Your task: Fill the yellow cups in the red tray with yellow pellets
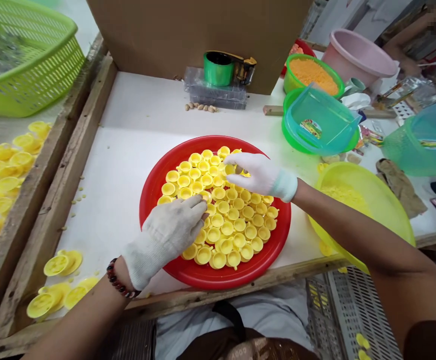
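A round red tray (154,200) holds many small yellow cups (226,228) with little handles, most standing mouth up and packed close together. My left hand (176,220), in a white knit glove, is over the tray's left side. Its fingers are bent and close together, with the tips at a cup near the middle; what lies between them is hidden. Over the tray's upper right is my right hand (257,172), gloved too. Its thumb and fingers are curved and apart above the cups, and nothing shows held between them.
Yellow saucer-like pieces (56,265) lie at the table's lower left, beside a wooden rail (64,170). Behind stand a cardboard panel (195,30) and a green tape roll (218,70). At right are a yellow basin (390,215), a green dustpan-like scoop (323,120) and a pink bucket (360,55).
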`<state>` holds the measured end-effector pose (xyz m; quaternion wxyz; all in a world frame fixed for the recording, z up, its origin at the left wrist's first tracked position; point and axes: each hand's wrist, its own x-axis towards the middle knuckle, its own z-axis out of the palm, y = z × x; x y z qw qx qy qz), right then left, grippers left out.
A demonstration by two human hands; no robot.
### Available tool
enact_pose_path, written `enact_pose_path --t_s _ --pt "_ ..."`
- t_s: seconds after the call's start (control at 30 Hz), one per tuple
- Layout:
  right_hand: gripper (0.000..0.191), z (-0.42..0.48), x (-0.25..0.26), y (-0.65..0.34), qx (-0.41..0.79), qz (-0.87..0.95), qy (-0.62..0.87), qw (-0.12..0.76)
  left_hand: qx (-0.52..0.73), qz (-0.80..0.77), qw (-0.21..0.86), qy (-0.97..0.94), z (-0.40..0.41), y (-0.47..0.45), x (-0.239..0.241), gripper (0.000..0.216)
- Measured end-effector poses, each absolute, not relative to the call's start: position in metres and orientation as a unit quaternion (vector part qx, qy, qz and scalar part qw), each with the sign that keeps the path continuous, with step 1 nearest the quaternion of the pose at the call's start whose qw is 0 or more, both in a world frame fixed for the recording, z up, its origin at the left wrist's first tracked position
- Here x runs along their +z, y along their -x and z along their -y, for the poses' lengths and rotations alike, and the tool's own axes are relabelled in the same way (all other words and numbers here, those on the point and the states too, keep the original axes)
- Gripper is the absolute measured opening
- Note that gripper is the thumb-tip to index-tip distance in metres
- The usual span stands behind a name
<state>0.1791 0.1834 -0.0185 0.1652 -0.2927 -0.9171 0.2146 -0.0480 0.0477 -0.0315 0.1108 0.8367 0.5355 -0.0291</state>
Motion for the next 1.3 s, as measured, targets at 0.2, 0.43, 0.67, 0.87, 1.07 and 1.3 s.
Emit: enact_pose_path --t_s 0.2,0.43,0.67,0.87,1.07,1.3 --pt "0.024 -0.188 -0.015 -0.195 0.184 0.914 0.293 0.214 -0.024 -0.529 0.072 -0.845 -0.056 0.037 -0.03 0.03" --pt "0.02 -0.178 -0.007 -0.189 0.231 0.905 0.283 0.218 -0.02 -0.529 0.066 -0.846 -0.064 0.009 -0.033 0.029" --pt "0.018 -0.163 -0.02 -0.17 0.316 0.874 0.285 0.234 -0.011 -0.571 0.072 -0.818 -0.044 0.031 -0.042 0.026" --pt "0.025 -0.154 -0.043 -0.146 0.249 0.923 0.269 0.121 -0.081 -0.593 0.078 -0.797 -0.04 0.027 -0.031 0.021" --pt "0.022 -0.149 -0.036 -0.143 0.115 0.951 0.286 -0.02 -0.074 -0.594 0.087 -0.797 -0.041 0.027 -0.028 0.022" --pt "0.018 -0.143 -0.013 -0.124 0.017 0.956 0.273 -0.11 0.046 -0.608 0.071 -0.79 -0.041 0.046 -0.033 0.021"
